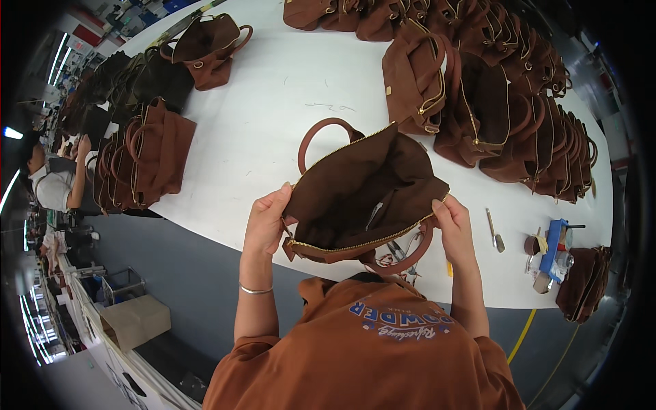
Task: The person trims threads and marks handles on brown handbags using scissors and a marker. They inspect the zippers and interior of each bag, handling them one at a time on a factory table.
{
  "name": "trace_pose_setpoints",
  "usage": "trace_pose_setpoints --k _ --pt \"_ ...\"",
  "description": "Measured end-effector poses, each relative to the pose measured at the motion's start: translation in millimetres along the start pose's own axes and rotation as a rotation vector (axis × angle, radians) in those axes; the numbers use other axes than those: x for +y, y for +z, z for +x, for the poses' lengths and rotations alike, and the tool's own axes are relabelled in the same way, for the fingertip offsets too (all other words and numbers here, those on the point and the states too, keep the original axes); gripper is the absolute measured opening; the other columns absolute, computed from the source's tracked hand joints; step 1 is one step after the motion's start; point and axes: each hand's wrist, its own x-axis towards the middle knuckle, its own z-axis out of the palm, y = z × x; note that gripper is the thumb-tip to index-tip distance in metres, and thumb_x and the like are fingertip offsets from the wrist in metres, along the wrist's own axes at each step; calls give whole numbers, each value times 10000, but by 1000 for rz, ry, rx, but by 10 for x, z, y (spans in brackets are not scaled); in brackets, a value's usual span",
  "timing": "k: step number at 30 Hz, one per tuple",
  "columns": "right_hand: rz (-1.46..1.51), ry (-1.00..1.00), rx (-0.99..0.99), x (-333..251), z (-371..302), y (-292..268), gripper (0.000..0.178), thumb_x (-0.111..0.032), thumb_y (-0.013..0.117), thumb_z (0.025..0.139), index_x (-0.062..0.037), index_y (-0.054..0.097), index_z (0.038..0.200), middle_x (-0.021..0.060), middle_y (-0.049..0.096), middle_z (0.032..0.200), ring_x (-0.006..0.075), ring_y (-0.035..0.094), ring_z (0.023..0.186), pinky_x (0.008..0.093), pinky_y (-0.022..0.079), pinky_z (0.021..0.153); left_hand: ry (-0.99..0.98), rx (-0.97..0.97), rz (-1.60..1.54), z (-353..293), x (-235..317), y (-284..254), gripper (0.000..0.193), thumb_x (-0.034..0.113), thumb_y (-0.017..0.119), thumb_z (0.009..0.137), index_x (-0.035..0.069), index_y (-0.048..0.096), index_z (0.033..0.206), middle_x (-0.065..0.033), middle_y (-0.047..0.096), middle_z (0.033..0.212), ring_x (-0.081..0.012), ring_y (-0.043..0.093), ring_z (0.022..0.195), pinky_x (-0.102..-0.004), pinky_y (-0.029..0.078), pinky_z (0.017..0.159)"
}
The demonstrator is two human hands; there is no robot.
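Note:
A brown handbag (328, 195) with a gold zip along its mouth is held wide between my hands over the near edge of the white table. Its dark lining faces up, and a small pale tag (374, 214) shows inside. My left hand (267, 217) pinches the left end of the zipped rim, thumb on top. At the right end, my right hand (454, 222) grips the rim the same way. One rounded handle (316, 134) stands up on the far side; the other handle (415, 257) hangs toward me. Below that near handle lie some tools, partly hidden by the bag.
Rows of brown handbags (414, 78) fill the far and right side of the white table (273, 102). More brown bags (160, 154) stand at the left, near a person (58, 181). A brush-like tool (495, 232) and a blue tray (551, 251) lie at the right.

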Motion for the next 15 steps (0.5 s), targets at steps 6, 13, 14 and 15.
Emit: trace_pose_setpoints --k 6,13,14,15 --pt "-28 -47 56 58 -76 -53 204 -148 483 978 2 619 955 -12 584 759 56 510 663 232 415 580 67 86 102 197 1 -132 393 322 561 996 -35 683 1106 -116 722 904 -150 690 801 -278 562 708" --pt "51 -64 267 120 -250 -259 237 -159 502 934 23 648 976 -24 574 742 50 467 637 220 371 567 695 189 1108 1319 -525 -54 483 276 601 952 -5 522 1338 -246 530 1342 -359 513 1257 -459 411 1039" --pt "65 -60 293 119 -257 -306 244 -162 505 929 25 651 987 -28 574 744 48 463 639 219 368 570 738 107 1195 1506 -592 95 555 308 582 959 15 452 1412 -251 442 1442 -375 426 1344 -497 340 1102" --pt "78 -56 327 110 -278 -358 252 -165 508 924 28 654 997 -31 574 747 46 460 640 217 365 573 734 36 1299 1702 -673 290 612 375 538 969 37 382 1455 -234 353 1500 -371 340 1394 -526 270 1130"
